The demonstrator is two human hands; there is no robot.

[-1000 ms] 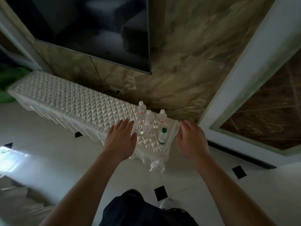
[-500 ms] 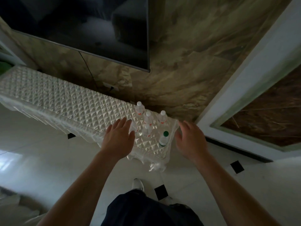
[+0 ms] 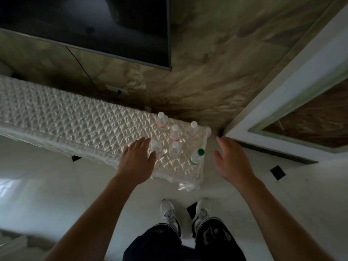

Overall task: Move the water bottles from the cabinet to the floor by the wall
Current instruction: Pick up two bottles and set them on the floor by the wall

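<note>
Several clear water bottles stand upright on the right end of a low cabinet (image 3: 75, 121) covered in quilted plastic. Most have white caps, such as the far one (image 3: 162, 120), the middle one (image 3: 175, 132) and the right one (image 3: 193, 128). One nearer the front edge has a green cap (image 3: 197, 156). My left hand (image 3: 136, 161) hovers open over the cabinet's front, its fingertips beside the nearest white-capped bottle (image 3: 156, 146). My right hand (image 3: 232, 160) is open, off the cabinet's right end above the floor, holding nothing.
A dark television (image 3: 94, 25) hangs on the marble wall (image 3: 216, 72) behind the cabinet. A white door frame (image 3: 282, 87) stands to the right. White floor tiles (image 3: 47, 185) with small black insets surround my feet (image 3: 169, 213).
The view has tilted down and shifted, bringing my shoes into sight. Both hands have stayed open near the bottles, the left one now closer to the nearest bottle.
</note>
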